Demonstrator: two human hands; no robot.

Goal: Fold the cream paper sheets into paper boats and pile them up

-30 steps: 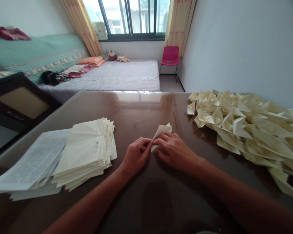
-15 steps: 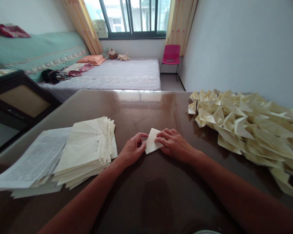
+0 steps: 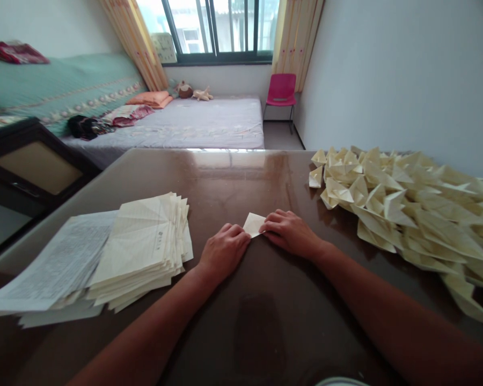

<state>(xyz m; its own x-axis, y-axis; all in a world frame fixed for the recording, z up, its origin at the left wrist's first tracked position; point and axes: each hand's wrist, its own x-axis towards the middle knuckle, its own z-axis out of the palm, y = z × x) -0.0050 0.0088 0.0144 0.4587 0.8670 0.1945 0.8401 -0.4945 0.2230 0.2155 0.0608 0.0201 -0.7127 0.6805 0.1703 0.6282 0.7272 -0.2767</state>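
Dark cabinet (image 3: 36,166) at the far left, cut off by the picture's edge; its light front panel hides the contents. On the brown, glossy desk (image 3: 225,185), printed white sheets (image 3: 60,262) lie at an angle, their text too small to read, their right side covered by a stack of cream paper (image 3: 134,236). The stack's top sheet shows radiating creases and a short column of dark characters, not legible; the edges below are uneven. Left hand (image 3: 224,249): fingers curled, grasping the lower left corner of the folded paper (image 3: 253,224); its thumb is hard to make out. The folded paper is at the middle of the desk, between the stack of cream paper and the folded paper shapes (image 3: 418,209). It is small, cream, flat-looking and plain on the visible face, with a point at the top and straight edges; its left and right corners are hidden under fingertips, so its full outline cannot be told. Right hand (image 3: 292,233): fingers bent and close together, grasping the right corner. At the bottom edge, right of centre, a pale curved rim (image 3: 342,381) is visible, most of the object cut off; what it belongs to and any contents cannot be told. At the right, the cream, pointed, boat-like folded paper shapes lie heaped and overlapping, many partly hidden, the heap running out of view; one small piece (image 3: 316,177) sits at its left edge.
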